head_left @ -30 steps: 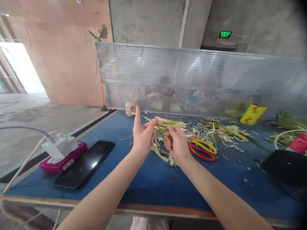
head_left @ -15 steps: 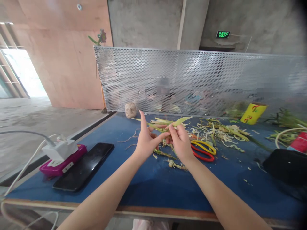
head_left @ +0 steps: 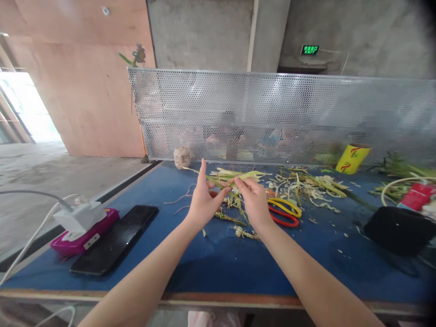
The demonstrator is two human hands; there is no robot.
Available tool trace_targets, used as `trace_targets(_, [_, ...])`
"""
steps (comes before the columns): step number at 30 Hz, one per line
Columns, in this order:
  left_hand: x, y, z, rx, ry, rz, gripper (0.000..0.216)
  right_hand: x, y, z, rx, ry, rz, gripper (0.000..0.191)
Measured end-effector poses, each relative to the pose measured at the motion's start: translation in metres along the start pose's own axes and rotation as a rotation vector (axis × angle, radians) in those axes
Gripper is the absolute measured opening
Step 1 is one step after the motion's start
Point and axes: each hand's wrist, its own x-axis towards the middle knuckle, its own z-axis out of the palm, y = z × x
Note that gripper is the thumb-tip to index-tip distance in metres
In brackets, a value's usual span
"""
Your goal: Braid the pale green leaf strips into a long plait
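A long pale-green plant stalk [head_left: 218, 182] stretches between my two hands, above the blue tabletop. My left hand [head_left: 204, 197] grips it between thumb and fingers, while one finger points upward. My right hand [head_left: 254, 202] pinches the stalk with thumb and forefinger, and the leafy end sticks out beyond it. Both hands' lower fingers are partly hidden. Scissors with red and yellow handles [head_left: 288, 224] lie just right of my right hand. Below the hands are a green braided piece [head_left: 230, 219] and a pale knotted piece [head_left: 243, 233].
Leaf scraps [head_left: 306, 184] spread across the table's back right. At left are a black phone [head_left: 116, 240] and a purple power strip [head_left: 81, 240]. A twine ball [head_left: 181, 157], yellow roll [head_left: 352, 159] and black pouch [head_left: 397, 229] stand around. A perforated metal screen [head_left: 190, 100] closes the back, a person behind it.
The stalk has shifted slightly between my hands, and its leafy end now lies lower and flatter. The whole view has moved a little. Both hands keep their grip.
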Motion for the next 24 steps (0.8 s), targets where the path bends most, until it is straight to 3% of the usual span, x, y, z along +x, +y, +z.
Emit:
trace_targets(4, [0.004,-0.005,-0.004,-0.033,0.041,-0.021,0.098,0.005,0.004,-0.001,0.116,-0.306,0.182,0.031])
trace_targets(7, [0.007,-0.01,-0.008,-0.031,-0.029,-0.069,0.105,0.003,0.007,0.0,0.117,-0.405,0.216,0.026])
trace_targets(14, [0.007,-0.019,-0.009,0.053,-0.157,-0.064,0.095,-0.002,0.016,-0.001,-0.005,-0.432,0.266,0.03])
trace_targets(24, [0.009,-0.016,-0.006,-0.131,-0.064,-0.106,0.098,-0.005,0.017,0.007,0.017,-0.311,0.235,0.029])
